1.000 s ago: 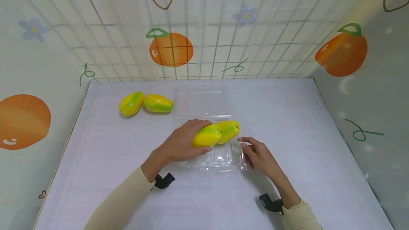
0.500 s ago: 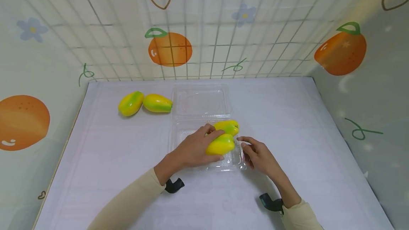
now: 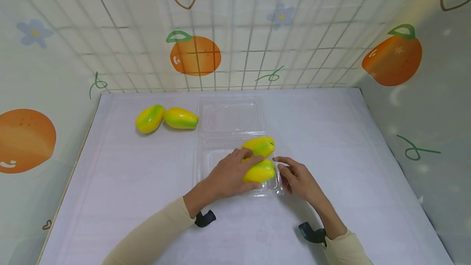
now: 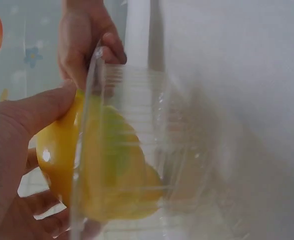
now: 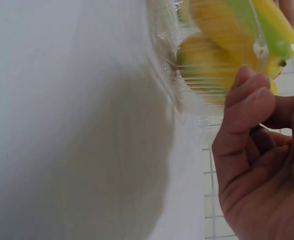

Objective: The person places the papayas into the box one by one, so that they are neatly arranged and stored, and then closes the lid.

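My left hand (image 3: 229, 173) grips a yellow-green papaya (image 3: 259, 171) from its left side, low inside the clear hinged plastic container (image 3: 209, 144). Behind it in the same base lies a second papaya (image 3: 262, 145), partly covered by the fingers. In the left wrist view the held papaya (image 4: 62, 155) shows through the container's wall, thumb on top and fingers beneath. My right hand (image 3: 299, 179) holds the container's right rim, its curled fingers (image 5: 244, 105) right at the edge in the right wrist view.
Two more papayas, one greener on top (image 3: 150, 118) and one lying sideways (image 3: 181, 118), sit at the back left. The container's open lid (image 3: 232, 115) lies flat behind its base. A printed curtain (image 3: 235, 32) stands beyond the white table (image 3: 331, 134).
My left hand has moved right and toward the body with its papaya, lowering it in front of the one in the container. My right hand has stayed at the rim.
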The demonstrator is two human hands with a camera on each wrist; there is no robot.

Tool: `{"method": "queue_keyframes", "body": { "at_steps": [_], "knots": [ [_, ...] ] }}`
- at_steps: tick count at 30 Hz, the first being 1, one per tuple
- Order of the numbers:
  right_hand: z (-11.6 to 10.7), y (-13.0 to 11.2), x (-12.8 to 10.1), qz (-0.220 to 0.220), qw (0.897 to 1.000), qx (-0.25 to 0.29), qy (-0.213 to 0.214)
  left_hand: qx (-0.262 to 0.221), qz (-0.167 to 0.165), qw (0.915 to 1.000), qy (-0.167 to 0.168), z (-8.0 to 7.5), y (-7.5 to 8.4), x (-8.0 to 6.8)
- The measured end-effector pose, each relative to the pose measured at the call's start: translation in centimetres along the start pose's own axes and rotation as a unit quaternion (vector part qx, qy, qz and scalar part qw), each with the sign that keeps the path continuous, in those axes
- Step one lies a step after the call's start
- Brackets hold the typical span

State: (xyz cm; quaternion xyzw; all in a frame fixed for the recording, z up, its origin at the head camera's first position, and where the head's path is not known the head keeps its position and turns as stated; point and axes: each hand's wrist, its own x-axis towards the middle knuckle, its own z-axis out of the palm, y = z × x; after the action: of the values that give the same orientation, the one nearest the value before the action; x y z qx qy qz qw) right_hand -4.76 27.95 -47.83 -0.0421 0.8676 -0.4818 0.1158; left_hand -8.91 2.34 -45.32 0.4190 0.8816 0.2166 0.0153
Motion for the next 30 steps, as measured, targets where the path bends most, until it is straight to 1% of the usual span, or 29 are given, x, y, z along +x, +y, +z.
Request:
{"method": "queue_keyframes", "body": {
  "at_steps": [4,7,9,13,15,22,30],
  "knots": [
    [0.0,0.0,0.0,0.004,1.000,0.004,0.001,-0.023,-0.008,0.9997,-0.004,0.5,0.2,0.0],
    [0.1,0.0,0.0,0.006,1.000,0.006,0.001,-0.028,-0.013,0.9995,-0.006,1.0,0.4,-0.1],
    [0.0,0.0,0.0,0.005,1.000,0.009,0.000,-0.015,-0.013,0.9998,-0.005,1.2,0.5,-0.1],
    [0.0,0.0,-0.1,0.005,1.000,0.011,-0.002,0.034,-0.009,0.9994,0.007,1.7,0.7,-0.2],
    [0.0,-0.1,-0.1,0.009,1.000,0.008,0.000,0.046,-0.009,0.9988,0.011,1.8,0.8,-0.2],
    [0.1,-0.3,-0.1,0.019,1.000,0.003,0.003,0.046,-0.018,0.9988,0.003,1.7,0.7,-0.1],
    [0.1,-0.3,-0.1,0.017,1.000,0.006,0.004,0.040,-0.013,0.9991,0.006,1.6,0.4,-0.2]
  ]
}}
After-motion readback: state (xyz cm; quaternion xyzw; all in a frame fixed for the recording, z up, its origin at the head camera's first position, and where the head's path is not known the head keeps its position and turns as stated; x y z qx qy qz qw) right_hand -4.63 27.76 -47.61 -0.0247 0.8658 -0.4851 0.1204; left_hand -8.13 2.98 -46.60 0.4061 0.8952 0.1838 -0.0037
